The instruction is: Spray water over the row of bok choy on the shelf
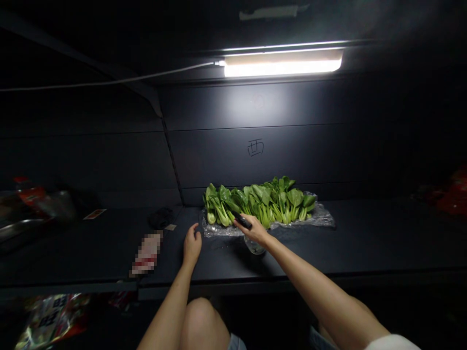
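Gripping a clear spray bottle in the right hand, with fingers wrapped around it. Held at the front of the leafy greens, left of their middle, with the black top tipped toward the leaves. Too hard to tell if touching them.

Bending the fingers of the left hand softly around nothing, just left of the greens and a bit in front. Cannot tell if resting on the dark shelf.

Lying in a row on crinkly clear plastic, in the case of the greens, with pale stems toward the front. Backed by a dark wall with a black mark right behind the greens. Lit by a long white lamp high above the greens. Joined, left of the greens, by a dark crumpled thing, a small card and a blurred-out packet. Followed, far left of the greens, by a red-capped bottle. Fronted by a bare knee, lower than the greens.
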Motion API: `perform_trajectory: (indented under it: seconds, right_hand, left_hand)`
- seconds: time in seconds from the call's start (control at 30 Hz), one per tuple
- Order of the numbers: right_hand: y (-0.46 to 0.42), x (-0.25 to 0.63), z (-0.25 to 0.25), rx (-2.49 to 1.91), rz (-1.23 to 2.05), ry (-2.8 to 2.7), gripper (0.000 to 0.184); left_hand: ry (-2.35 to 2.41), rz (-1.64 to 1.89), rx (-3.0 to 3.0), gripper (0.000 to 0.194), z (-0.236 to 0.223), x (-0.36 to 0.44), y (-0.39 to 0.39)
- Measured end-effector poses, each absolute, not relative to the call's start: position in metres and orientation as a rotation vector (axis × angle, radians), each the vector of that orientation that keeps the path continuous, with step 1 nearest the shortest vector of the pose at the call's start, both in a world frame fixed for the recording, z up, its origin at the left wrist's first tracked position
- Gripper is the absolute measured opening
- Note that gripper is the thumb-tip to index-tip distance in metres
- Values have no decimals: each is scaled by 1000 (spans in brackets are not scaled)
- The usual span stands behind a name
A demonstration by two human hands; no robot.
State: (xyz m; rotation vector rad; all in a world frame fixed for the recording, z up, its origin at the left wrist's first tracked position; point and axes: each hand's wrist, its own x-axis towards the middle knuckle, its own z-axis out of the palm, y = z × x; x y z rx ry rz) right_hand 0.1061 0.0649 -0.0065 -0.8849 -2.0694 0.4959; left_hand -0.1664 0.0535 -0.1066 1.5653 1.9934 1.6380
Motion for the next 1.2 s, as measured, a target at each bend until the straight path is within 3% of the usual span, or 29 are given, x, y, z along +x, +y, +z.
perform_trajectory:
  seconds: [0.27, 0.5, 1.2]
  right_hand:
    - [60, 99, -2, -871, 487, -2087, 28]
    - [56, 104, -2, -839, 533, -2089, 34]
    - [61, 188, -4, -1014, 523, -1911, 39]
  left_hand:
    - [1999, 1623, 1585, 39, -106, -165, 53]
    - [1999, 1562, 1671, 38, -103, -161, 52]
    - [1961, 1189, 2121, 45, -97, -149, 45]
